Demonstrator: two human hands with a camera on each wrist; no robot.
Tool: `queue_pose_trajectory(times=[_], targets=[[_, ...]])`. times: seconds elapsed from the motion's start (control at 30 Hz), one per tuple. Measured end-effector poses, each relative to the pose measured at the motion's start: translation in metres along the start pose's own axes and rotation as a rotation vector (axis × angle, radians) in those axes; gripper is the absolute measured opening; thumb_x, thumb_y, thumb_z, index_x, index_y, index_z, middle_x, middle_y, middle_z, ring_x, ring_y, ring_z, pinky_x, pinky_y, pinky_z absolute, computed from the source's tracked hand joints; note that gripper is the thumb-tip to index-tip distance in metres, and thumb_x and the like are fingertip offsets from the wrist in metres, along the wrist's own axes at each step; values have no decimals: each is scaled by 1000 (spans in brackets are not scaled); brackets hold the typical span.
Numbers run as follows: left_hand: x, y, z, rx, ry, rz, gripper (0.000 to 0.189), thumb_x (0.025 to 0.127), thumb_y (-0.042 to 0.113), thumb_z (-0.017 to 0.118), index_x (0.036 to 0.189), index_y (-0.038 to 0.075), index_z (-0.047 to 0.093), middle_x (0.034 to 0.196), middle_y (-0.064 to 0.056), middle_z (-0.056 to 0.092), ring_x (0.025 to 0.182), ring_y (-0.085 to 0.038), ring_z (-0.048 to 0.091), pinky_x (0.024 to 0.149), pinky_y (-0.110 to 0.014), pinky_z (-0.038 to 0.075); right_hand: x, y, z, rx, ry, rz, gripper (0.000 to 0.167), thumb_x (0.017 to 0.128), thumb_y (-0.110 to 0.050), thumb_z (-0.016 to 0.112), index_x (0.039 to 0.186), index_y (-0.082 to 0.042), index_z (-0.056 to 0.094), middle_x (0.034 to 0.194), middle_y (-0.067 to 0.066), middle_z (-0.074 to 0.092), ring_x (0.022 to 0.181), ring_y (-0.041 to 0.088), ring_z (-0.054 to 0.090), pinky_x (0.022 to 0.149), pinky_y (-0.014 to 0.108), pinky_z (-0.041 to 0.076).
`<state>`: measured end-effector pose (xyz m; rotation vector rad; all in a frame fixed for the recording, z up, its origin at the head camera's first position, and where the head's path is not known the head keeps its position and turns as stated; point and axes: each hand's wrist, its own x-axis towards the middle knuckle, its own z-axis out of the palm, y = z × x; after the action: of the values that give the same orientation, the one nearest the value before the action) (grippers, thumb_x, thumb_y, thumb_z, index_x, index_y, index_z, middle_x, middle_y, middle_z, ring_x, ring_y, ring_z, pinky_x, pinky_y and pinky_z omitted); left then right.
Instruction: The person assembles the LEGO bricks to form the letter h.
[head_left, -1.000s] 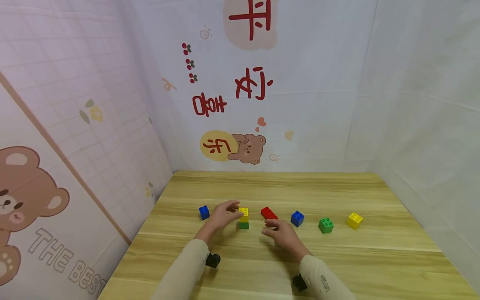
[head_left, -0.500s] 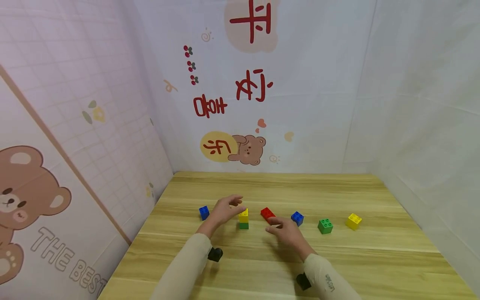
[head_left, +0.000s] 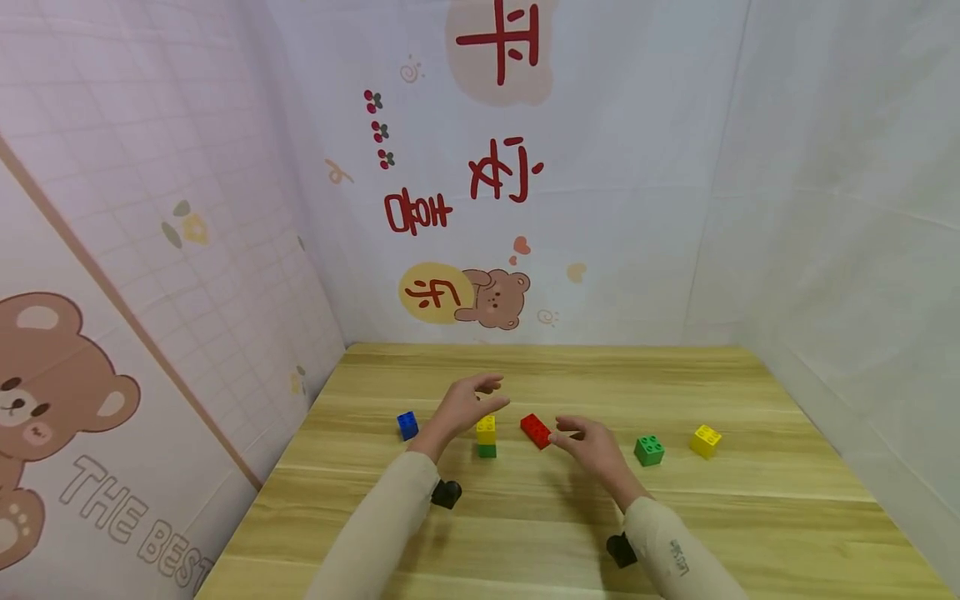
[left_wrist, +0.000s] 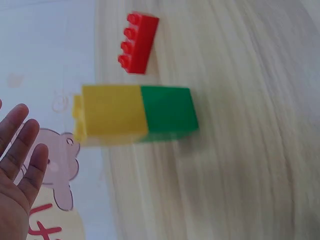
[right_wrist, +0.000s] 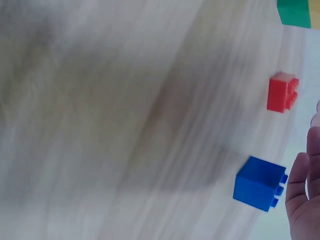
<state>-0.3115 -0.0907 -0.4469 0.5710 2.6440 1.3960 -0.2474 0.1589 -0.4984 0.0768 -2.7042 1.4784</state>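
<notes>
My left hand (head_left: 463,410) hovers just beyond a yellow brick (head_left: 486,430) stacked on a green brick (head_left: 487,451). Its fingers are spread and hold nothing; in the left wrist view the hand (left_wrist: 17,185) is apart from the stack. A red brick (head_left: 536,431) lies flat between the two hands. Over the table to its right is my right hand (head_left: 598,454), fingers loosely bent with nothing between them. A blue brick (right_wrist: 260,184) sits close to the right fingers (right_wrist: 298,180) in the right wrist view; in the head view that hand hides it.
Another blue brick (head_left: 407,426) stands left of my left hand. Right of my right hand are a green brick (head_left: 649,450) and a yellow brick (head_left: 706,441). The wooden table (head_left: 525,542) ends at printed cloth walls (head_left: 630,208) behind and beside it.
My left hand has risen away from the stack, moving forward and right. My right hand has moved right and forward, now covering the blue brick in the head view. The bricks stay put.
</notes>
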Motion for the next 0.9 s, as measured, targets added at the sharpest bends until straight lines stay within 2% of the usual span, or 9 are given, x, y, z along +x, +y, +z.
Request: queue_pose_trajectory(times=[0.2,0.47,0.63,0.9], targets=[[9,13,10,-31,4,26,50,94,36,70,139,18,58,132,-7,62,124,-32,53,98,-45,48,4,1,-17,7,22,2,43,93,-25,72,131,-5,64,124,14,66,108,30,64,82,41,56],[17,30,32,-72,28,55,49,93,37,71,137,19,61,128,-1,62,122,-27,54,95,-42,50,5,7,-39,43,107,15,46,96,-26,69,135,-5,60,129,17,63,111,32,62,84,43,55],[20,36,48,-52,30,86,50,93,37,71,137,18,61,127,-2,63,120,-27,56,95,-41,50,5,10,-54,32,164,31,48,96,-31,69,134,-4,61,131,18,61,110,32,62,83,42,55],[23,41,74,-16,39,72,50,92,36,73,136,16,61,127,-1,64,118,-21,57,94,-36,50,-1,21,-70,8,231,76,53,97,-35,66,137,-2,58,135,20,58,115,33,57,84,41,53]])
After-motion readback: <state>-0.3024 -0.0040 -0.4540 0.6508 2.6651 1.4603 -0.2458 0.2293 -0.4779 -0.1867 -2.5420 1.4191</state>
